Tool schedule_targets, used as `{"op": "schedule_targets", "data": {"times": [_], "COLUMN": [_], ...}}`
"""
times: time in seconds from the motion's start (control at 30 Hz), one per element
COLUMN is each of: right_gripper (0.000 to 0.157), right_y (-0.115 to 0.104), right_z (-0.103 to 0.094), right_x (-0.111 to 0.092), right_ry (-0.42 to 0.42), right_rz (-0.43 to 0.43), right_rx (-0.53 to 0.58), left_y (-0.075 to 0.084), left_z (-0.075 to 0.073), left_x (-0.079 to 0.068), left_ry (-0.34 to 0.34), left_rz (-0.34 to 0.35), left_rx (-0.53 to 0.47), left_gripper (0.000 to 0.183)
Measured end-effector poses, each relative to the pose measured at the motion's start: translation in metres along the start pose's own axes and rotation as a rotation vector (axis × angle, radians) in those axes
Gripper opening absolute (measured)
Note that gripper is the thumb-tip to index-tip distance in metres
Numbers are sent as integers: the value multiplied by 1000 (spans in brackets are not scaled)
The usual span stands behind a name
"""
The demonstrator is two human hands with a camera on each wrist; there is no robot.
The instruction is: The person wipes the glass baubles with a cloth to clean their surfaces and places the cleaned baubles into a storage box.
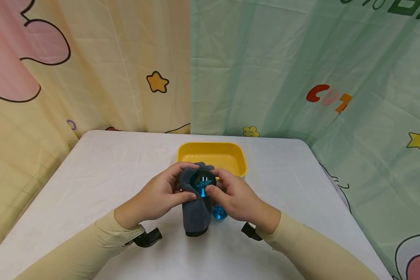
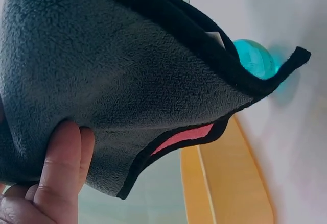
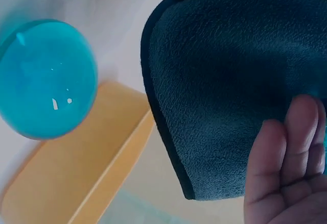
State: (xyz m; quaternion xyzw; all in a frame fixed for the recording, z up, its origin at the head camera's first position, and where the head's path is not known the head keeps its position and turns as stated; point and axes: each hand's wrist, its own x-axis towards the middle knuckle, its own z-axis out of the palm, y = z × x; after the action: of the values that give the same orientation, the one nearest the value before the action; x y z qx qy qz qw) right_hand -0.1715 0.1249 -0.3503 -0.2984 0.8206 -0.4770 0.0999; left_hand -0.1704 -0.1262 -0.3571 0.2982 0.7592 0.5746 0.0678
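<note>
My left hand [image 1: 159, 197] holds a dark grey, fuzzy cloth [image 1: 196, 217] with black edging, thumb in front and fingers behind. The cloth hangs down and partly wraps a clear blue ball [image 1: 203, 182]. My right hand [image 1: 238, 195] grips that ball through and beside the cloth, its thumb on the front. In the right wrist view its fingers [image 3: 301, 132] press against the back of the cloth. A second blue ball [image 3: 48, 81] sits on the table just past the cloth, partly hidden by my right hand in the head view. A pink patch [image 2: 184, 137] shows inside the cloth's fold.
A shallow yellow tray [image 1: 213, 154] stands right behind my hands on the white-covered table [image 1: 126, 155]. Printed curtains [image 1: 231, 70] hang along the table's far edge and sides. A black strap with a camera [image 1: 148, 238] is on each wrist.
</note>
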Motion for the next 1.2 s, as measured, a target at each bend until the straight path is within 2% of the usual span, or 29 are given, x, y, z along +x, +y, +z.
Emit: {"op": "schedule_targets", "data": {"times": [0.07, 0.13, 0.3, 0.43, 0.63, 0.73, 0.93, 1.03, 1.1, 1.2], "right_gripper": [42, 53, 77, 77, 74, 70, 50, 43, 45, 60], "right_y": [1, 1, 1, 1, 0, 0, 1, 4, 5, 6], "right_z": [2, 3, 5, 5, 4, 3, -1, -1, 0, 1], "right_x": [0, -1, -2, -3, -2, -2, 0, 0, 0, -1], "right_ry": [14, 21, 14, 15, 46, 30, -37, -36, -37, -44], "right_rz": [11, 2, -97, -169, -178, -146, 11, 31, 22, -18], "right_rx": [-22, -65, -177, -242, -315, -280, -66, -44, -52, -92], "left_y": [-1, -2, -2, -2, 0, -1, -4, -6, -8, -10], "left_z": [0, 0, -1, -3, -4, -2, 1, 2, 2, 2], "left_x": [0, 0, -1, 0, 0, 0, 0, 0, 1, 1], "left_ry": [3, 6, 10, 10, 7, 3, -14, -25, -24, -16], "left_rz": [-6, -11, -14, -7, 5, 1, -36, -54, -62, -63], "left_rx": [16, 29, 30, 24, 24, 6, -22, -10, 10, 36], "left_gripper": [62, 62, 62, 62, 62, 61, 61, 61, 61, 62]}}
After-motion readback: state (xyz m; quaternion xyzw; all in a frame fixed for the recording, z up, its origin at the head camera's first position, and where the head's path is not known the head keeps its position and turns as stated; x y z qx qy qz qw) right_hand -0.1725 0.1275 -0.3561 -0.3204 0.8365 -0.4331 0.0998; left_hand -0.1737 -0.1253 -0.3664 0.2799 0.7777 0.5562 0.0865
